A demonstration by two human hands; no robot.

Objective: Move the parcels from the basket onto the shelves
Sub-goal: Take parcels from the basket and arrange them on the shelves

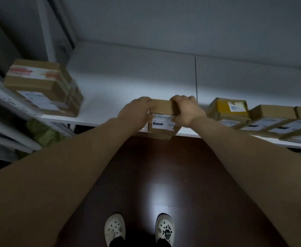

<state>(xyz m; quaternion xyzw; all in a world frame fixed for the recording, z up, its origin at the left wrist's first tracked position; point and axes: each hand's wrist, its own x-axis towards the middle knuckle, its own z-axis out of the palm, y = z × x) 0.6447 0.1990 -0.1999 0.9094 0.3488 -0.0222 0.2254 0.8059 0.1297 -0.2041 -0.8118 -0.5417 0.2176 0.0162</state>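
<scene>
A small brown cardboard parcel (161, 107) with a white label on its near face sits at the front edge of the white shelf (128, 82), overhanging it a little. My left hand (137, 111) grips its left side and my right hand (185, 109) grips its right top corner. The basket is out of view.
A stack of brown parcels (43, 86) stands at the shelf's left end. A yellow-taped parcel (228, 107) and several flat labelled parcels (274, 120) lie to the right. Dark wooden floor (160, 157) and my two white shoes are below. A green bag (44, 132) sits under the shelf at left.
</scene>
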